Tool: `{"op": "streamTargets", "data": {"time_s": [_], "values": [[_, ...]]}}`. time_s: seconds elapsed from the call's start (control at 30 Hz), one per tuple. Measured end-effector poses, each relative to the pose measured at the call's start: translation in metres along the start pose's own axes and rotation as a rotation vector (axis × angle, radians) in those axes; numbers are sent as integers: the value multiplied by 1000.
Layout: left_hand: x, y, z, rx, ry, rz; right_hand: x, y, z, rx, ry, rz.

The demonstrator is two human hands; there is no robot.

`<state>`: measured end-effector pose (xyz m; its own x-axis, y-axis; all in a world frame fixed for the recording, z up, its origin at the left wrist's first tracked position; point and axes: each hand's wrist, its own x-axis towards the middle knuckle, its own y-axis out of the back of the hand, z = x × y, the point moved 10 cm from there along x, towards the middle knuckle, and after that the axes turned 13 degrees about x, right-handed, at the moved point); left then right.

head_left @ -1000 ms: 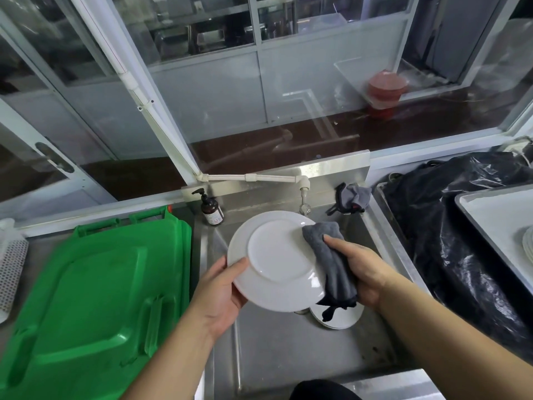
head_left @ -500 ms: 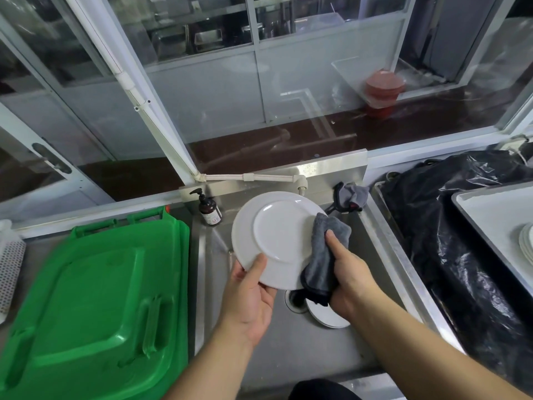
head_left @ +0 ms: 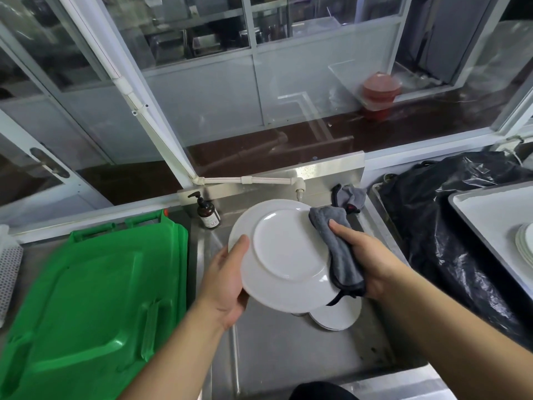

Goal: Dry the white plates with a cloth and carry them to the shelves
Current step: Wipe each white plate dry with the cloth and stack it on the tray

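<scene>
Two hands hold one white plate (head_left: 288, 255) above the steel sink (head_left: 288, 356), its underside turned toward me and its foot ring in plain sight. My left hand (head_left: 227, 281) grips the plate's rim at about 8 o'clock: the thumb (head_left: 240, 246) lies across the underside, while the other fingers curl behind the plate, out of sight. My right hand (head_left: 366, 261) clamps a folded grey cloth (head_left: 337, 249) over the rim at about 3 o'clock; the thumb presses the cloth onto the underside, and the remaining fingers are hidden behind cloth and plate. The cloth's dark edging (head_left: 343, 293) hangs below the hand at roughly 5 o'clock of the plate.

More white plates (head_left: 337, 316) lie flat in the sink basin, directly under the held plate and partly covered by it. A second grey cloth (head_left: 350, 196) sits at the sink's far right corner, at 1 o'clock from the plate. A brown pump bottle (head_left: 208, 213) stands on the sink's rear ledge at 10 o'clock, just beside the plate's rim. A green plastic lid (head_left: 95, 298) covers the surface at 9 o'clock. At 3 o'clock, beyond a black plastic bag (head_left: 450, 226), a white tray (head_left: 490, 220) carries a stack of plates (head_left: 525, 243) at the frame edge.
</scene>
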<state>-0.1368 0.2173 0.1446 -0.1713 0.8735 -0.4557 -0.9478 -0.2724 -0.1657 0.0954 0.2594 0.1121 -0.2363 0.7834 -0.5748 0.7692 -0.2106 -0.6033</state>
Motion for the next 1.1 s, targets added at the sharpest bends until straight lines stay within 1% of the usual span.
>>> {"op": "streamTargets", "data": {"time_s": [0.17, 0.27, 0.4, 0.53, 0.6, 0.67, 0.73, 0.9, 1.0, 1.1], "values": [[-4, -6, 4, -13, -111, 127, 0, -4, 18, 166, 23, 109], [-9, -19, -9, -50, -118, 189, 1, -6, 38, 248, 34, 164], [-9, -23, -26, -104, -79, 159, 2, 2, 38, 208, 65, 187], [-4, -10, -27, -102, 47, 106, 3, 10, 17, 50, 54, 147], [-2, -2, -15, -44, 78, 42, 1, 9, 5, -36, 45, 87], [-1, 2, -1, 65, 82, -31, -1, 6, -2, -110, 28, 23], [-1, 4, 6, 131, 87, -64, -3, 2, -6, -146, 21, -2], [-4, 4, 10, 108, 32, -19, 2, -5, -3, -96, 57, -11], [-6, 4, 8, 81, -15, 39, 5, 4, 2, -49, 64, 51], [-7, 3, 6, 54, -71, 130, 4, 11, 15, 62, 52, 131]]}}
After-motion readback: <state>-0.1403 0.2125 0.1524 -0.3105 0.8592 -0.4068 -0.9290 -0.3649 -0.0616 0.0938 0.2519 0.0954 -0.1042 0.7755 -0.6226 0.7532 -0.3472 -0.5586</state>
